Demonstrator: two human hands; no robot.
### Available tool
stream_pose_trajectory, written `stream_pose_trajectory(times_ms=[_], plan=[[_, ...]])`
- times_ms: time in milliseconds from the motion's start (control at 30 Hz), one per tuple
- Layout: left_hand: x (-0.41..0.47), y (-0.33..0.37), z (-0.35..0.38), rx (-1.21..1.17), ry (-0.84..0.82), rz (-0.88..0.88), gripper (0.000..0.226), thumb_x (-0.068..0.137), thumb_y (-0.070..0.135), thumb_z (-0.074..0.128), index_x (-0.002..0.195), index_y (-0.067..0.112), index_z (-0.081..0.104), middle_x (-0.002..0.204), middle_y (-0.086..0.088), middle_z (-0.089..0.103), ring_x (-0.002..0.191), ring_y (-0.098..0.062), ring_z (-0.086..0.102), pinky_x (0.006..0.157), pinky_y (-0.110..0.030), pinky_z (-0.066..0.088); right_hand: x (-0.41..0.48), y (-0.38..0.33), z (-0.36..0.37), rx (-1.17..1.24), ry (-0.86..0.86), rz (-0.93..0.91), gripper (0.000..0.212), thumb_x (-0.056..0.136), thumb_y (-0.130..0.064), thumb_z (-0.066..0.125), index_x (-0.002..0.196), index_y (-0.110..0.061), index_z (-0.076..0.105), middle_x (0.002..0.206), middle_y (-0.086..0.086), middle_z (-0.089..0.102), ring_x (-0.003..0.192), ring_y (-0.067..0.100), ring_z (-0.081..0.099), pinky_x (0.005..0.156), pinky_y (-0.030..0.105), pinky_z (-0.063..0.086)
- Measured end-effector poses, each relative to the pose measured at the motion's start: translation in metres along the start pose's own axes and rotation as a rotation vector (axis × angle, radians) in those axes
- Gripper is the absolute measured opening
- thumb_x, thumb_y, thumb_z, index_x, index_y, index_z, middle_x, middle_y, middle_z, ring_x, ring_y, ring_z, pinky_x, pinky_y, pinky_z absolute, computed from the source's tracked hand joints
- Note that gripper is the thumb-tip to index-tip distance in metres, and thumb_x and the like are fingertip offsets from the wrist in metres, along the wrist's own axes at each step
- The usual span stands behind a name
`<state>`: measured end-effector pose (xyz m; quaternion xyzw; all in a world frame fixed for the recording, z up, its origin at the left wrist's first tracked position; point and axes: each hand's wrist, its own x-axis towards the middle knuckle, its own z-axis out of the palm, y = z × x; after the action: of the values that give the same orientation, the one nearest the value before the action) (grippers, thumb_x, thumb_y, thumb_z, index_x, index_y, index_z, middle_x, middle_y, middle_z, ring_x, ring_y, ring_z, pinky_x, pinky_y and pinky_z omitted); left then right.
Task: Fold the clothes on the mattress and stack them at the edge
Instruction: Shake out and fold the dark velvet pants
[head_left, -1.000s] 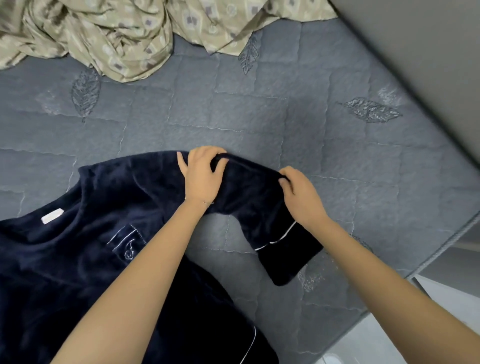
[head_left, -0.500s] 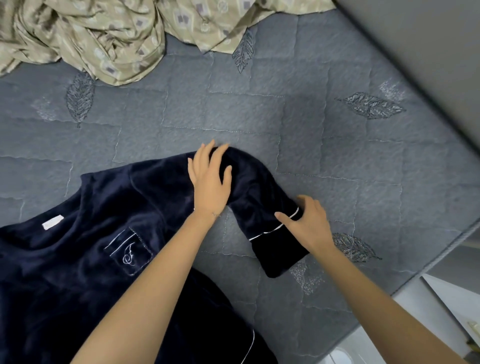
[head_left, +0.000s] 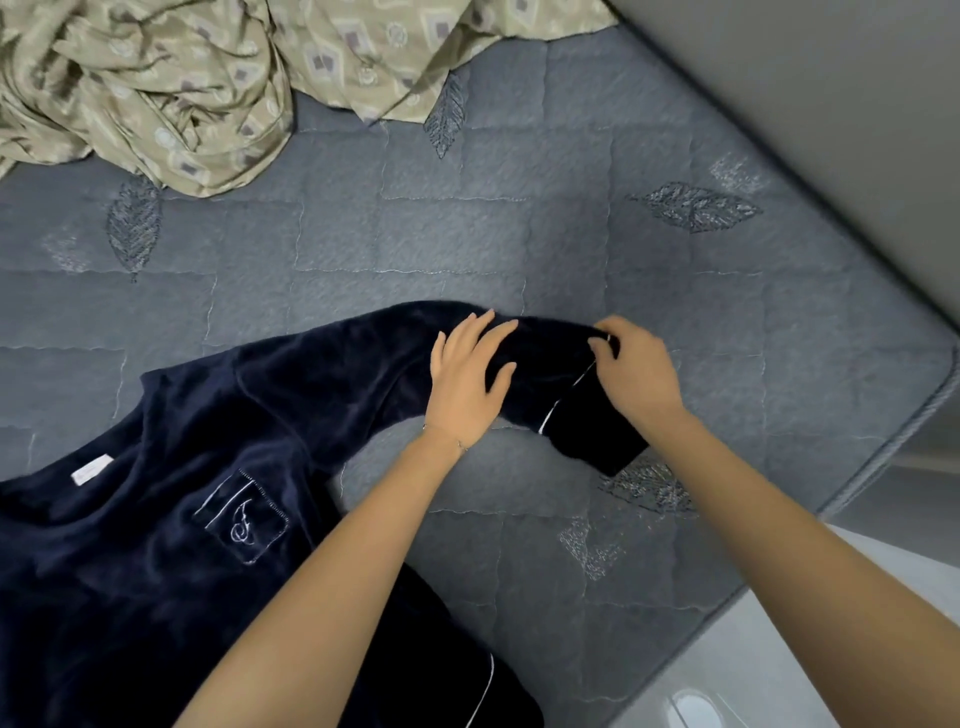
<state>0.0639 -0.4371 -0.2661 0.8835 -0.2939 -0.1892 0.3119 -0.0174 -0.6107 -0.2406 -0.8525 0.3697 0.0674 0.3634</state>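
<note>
A dark blue top lies spread on the grey mattress at the lower left, one sleeve stretched out to the right. The left hand rests flat on that sleeve, fingers straight and slightly apart; the right hand pinches the sleeve's edge near the white-piped cuff, fingers curled together. A crumpled beige cloth lies at the far left, well apart
</note>
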Motion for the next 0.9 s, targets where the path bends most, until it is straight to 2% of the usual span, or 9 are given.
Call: stream_pose_trajectory(times_ms=[133, 200, 267, 300, 367, 433, 467, 633, 900], plan=[[0.009, 0.015, 0.005, -0.002, 0.017, 0.033, 0.047, 0.097, 0.022, 0.052, 0.143, 0.025, 0.042, 0.154, -0.001, 0.029, 0.144, -0.017, 0.019, 0.119, -0.045, 0.001, 0.021, -0.014, -0.029, -0.223, 0.167, -0.235, 0.021, 0.096, -0.016, 0.053, 0.112, -0.009, 0.065, 0.103, 0.016, 0.061, 0.099, 0.034, 0.056, 0.085, 0.044, 0.042], [0.008, 0.018, 0.008, -0.002, 0.07, 0.032, 0.048, 0.097, 0.023, 0.053, 0.143, 0.024, 0.041, 0.154, -0.003, 0.028, 0.144, -0.018, 0.018, 0.119, -0.048, 0.003, 0.025, -0.018, -0.034, -0.232, 0.29, -0.285, 0.021, 0.093, -0.019, 0.057, 0.11, -0.014, 0.068, 0.102, 0.012, 0.06, 0.1, 0.033, 0.053, 0.084, 0.04, 0.036], [0.005, 0.016, 0.013, 0.049, 0.06, 0.002, 0.054, 0.097, 0.028, 0.052, 0.147, 0.026, 0.034, 0.158, -0.002, 0.02, 0.147, -0.019, 0.01, 0.118, -0.048, -0.003, 0.025, -0.016, -0.031, -0.283, 0.341, -0.272, 0.026, 0.092, -0.027, 0.059, 0.116, -0.022, 0.067, 0.112, 0.008, 0.058, 0.108, 0.032, 0.048, 0.086, 0.036, 0.027], [0.002, 0.013, 0.016, 0.107, 0.007, -0.016, 0.058, 0.097, 0.032, 0.05, 0.15, 0.029, 0.027, 0.16, -0.001, 0.012, 0.148, -0.019, 0.003, 0.117, -0.048, -0.007, 0.024, -0.012, -0.027, -0.326, 0.311, -0.243, 0.034, 0.091, -0.033, 0.059, 0.124, -0.024, 0.062, 0.123, 0.007, 0.054, 0.117, 0.032, 0.043, 0.091, 0.036, 0.025], [-0.004, 0.003, 0.022, 0.239, -0.14, -0.048, 0.064, 0.098, 0.04, 0.044, 0.152, 0.034, 0.011, 0.162, 0.0, -0.005, 0.148, -0.019, -0.011, 0.115, -0.05, -0.012, 0.019, -0.002, -0.018, -0.409, 0.145, -0.144, 0.058, 0.091, -0.043, 0.058, 0.144, -0.028, 0.042, 0.149, 0.01, 0.034, 0.138, 0.032, 0.023, 0.11, 0.043, 0.014], [-0.013, -0.008, 0.024, 0.316, -0.221, -0.074, 0.064, 0.1, 0.042, 0.04, 0.152, 0.035, 0.003, 0.161, -0.001, -0.013, 0.147, -0.019, -0.017, 0.115, -0.053, -0.013, 0.011, 0.011, -0.009, -0.448, 0.0, -0.076, 0.073, 0.091, -0.047, 0.056, 0.152, -0.03, 0.021, 0.16, 0.01, 0.011, 0.147, 0.03, 0.001, 0.117, 0.05, 0.0], [-0.017, -0.013, 0.024, 0.341, -0.224, -0.087, 0.064, 0.1, 0.042, 0.038, 0.152, 0.036, 0.001, 0.161, -0.002, -0.015, 0.146, -0.019, -0.018, 0.115, -0.053, -0.014, 0.007, 0.016, -0.004, -0.464, -0.029, -0.076, 0.075, 0.092, -0.048, 0.055, 0.153, -0.03, 0.016, 0.161, 0.01, 0.006, 0.148, 0.03, -0.003, 0.118, 0.051, -0.002], [-0.039, -0.034, 0.003, 0.422, -0.096, -0.152, 0.062, 0.1, 0.047, 0.034, 0.152, 0.035, 0.003, 0.161, -0.003, -0.01, 0.147, -0.022, -0.015, 0.114, -0.05, -0.016, -0.014, 0.007, 0.019, -0.46, -0.045, -0.177, 0.073, 0.093, -0.048, 0.052, 0.153, -0.03, 0.016, 0.161, 0.009, 0.007, 0.148, 0.029, -0.003, 0.119, 0.047, -0.003], [-0.091, -0.086, -0.059, 0.442, 0.025, -0.326, 0.067, 0.098, 0.053, 0.033, 0.152, 0.035, -0.001, 0.161, -0.004, -0.011, 0.147, -0.025, -0.015, 0.112, -0.05, -0.018, -0.047, -0.066, 0.072, -0.496, -0.106, -0.319, 0.068, 0.093, -0.048, 0.052, 0.152, -0.03, 0.022, 0.161, 0.007, 0.008, 0.148, 0.03, -0.003, 0.119, 0.048, -0.001]])
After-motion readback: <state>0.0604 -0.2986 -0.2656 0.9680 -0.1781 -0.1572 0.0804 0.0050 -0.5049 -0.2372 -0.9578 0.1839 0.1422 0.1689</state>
